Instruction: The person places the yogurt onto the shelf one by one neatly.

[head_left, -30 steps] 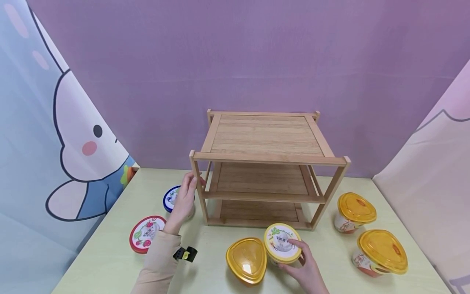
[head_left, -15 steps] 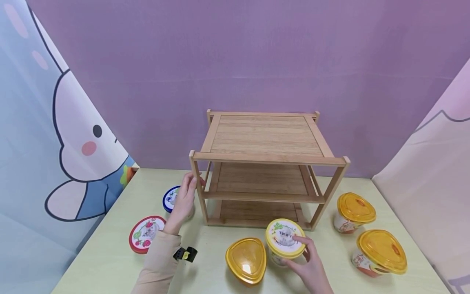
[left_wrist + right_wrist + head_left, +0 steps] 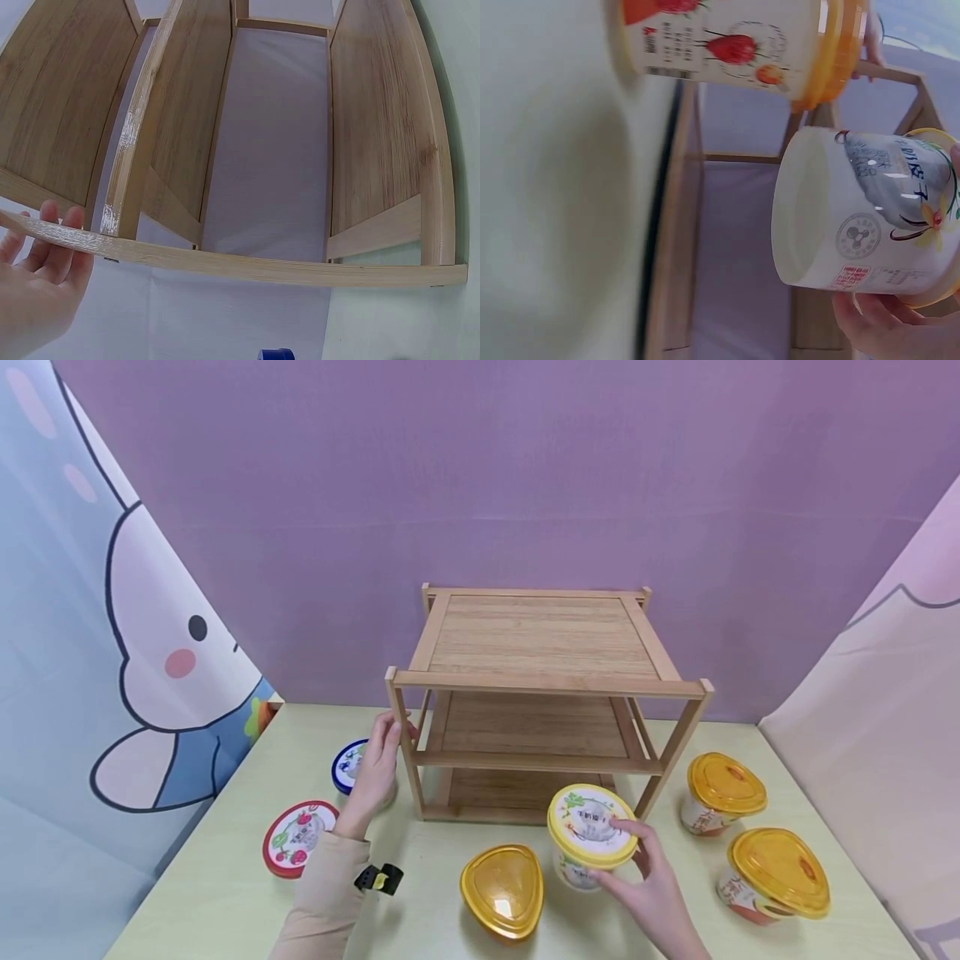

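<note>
A person's right hand (image 3: 651, 897) pinches a yellow tub (image 3: 585, 839), thumb against its side and fingers reaching over the lid; the tub is held clear of the worktop (image 3: 420, 893), in front of a wooden rack's lower right corner. The left hand (image 3: 378, 764) grips the front left post of that rack (image 3: 543, 635), which has three shelves and stands towards the middle of the worktop's back edge. Just left of the yellow tub, a middle orange tub (image 3: 502, 892) sits on the worktop, forward of the rack. Along the right edge are a rear orange tub (image 3: 726, 783) and a front orange tub (image 3: 780, 870). Near the left edge lies a red tub (image 3: 300, 837); a blue tub (image 3: 350, 764), partly hidden by the left hand, is nearer the back left corner. A purple curtain (image 3: 480, 485) hangs behind.
</note>
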`<action>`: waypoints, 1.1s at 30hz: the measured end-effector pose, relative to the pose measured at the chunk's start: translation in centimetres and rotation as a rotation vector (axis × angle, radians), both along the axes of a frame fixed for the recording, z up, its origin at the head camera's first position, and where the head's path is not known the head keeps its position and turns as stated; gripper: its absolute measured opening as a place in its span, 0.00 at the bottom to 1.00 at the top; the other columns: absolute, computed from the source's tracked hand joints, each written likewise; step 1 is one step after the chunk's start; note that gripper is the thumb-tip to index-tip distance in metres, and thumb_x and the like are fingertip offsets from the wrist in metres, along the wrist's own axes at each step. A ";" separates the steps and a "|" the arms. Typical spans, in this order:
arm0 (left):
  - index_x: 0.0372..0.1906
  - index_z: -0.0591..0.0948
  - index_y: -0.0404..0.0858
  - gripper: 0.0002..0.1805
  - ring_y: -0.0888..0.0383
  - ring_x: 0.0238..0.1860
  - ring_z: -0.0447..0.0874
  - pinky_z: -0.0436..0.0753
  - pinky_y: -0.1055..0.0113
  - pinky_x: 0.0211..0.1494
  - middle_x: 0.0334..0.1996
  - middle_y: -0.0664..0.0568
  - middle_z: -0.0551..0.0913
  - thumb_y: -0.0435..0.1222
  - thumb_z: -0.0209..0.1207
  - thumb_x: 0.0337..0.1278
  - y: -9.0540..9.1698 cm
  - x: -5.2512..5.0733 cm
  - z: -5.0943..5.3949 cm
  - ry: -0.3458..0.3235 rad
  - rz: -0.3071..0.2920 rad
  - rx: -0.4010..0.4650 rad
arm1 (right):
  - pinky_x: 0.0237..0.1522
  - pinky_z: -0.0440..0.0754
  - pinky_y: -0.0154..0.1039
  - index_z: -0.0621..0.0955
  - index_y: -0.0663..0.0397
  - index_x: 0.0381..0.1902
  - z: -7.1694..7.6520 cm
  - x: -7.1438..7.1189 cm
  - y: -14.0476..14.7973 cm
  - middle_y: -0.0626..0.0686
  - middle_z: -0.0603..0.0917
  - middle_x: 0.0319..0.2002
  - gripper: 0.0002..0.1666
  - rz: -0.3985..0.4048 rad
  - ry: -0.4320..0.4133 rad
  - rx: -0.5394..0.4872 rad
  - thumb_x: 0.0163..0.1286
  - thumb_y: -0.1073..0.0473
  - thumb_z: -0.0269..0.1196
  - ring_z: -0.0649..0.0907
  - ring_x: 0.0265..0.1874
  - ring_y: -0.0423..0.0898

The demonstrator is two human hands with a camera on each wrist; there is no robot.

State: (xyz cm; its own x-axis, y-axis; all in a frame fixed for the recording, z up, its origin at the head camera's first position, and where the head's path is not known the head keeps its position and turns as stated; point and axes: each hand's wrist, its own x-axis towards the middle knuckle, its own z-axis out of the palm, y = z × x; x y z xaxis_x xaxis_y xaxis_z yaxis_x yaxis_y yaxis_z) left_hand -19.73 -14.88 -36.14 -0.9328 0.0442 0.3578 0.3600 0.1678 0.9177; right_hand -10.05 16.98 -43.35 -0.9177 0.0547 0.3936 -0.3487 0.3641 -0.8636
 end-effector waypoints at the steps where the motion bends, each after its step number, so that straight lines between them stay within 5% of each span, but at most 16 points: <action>1: 0.52 0.61 0.26 0.14 0.40 0.48 0.65 0.60 0.54 0.56 0.40 0.28 0.67 0.30 0.32 0.68 0.0 0.0 0.0 0.000 0.001 0.000 | 0.47 0.62 0.17 0.68 0.63 0.49 0.3 0.0 0.0 0.39 0.69 0.49 0.38 0.004 0.003 0.006 0.36 0.73 0.70 0.67 0.49 0.26; 19: 0.54 0.61 0.25 0.16 0.34 0.47 0.65 0.64 0.55 0.51 0.40 0.28 0.68 0.31 0.32 0.68 0.1 0.3 0.3 -0.001 0.019 -0.019 | 0.44 0.70 0.23 0.67 0.65 0.49 6.6 -1.8 -0.3 0.50 0.70 0.48 0.39 0.144 0.181 -0.002 0.35 0.81 0.67 0.73 0.45 0.33; 27: 0.53 0.63 0.27 0.15 0.59 0.40 0.70 0.66 0.59 0.49 0.36 0.39 0.71 0.32 0.33 0.68 0.0 -0.4 -0.5 0.018 0.043 -0.029 | 0.48 0.69 0.23 0.66 0.69 0.49 9.0 -2.8 -1.1 0.50 0.68 0.50 0.40 0.188 0.233 -0.030 0.34 0.83 0.66 0.71 0.50 0.36; 33: 0.54 0.63 0.30 0.16 0.43 0.44 0.69 0.65 0.61 0.50 0.38 0.35 0.71 0.35 0.33 0.68 -0.7 -1.5 -2.1 0.020 0.025 -0.010 | 0.47 0.69 0.24 0.66 0.68 0.49 11.0 -3.2 -1.7 0.55 0.69 0.50 0.38 0.195 0.217 -0.029 0.37 0.82 0.66 0.72 0.48 0.36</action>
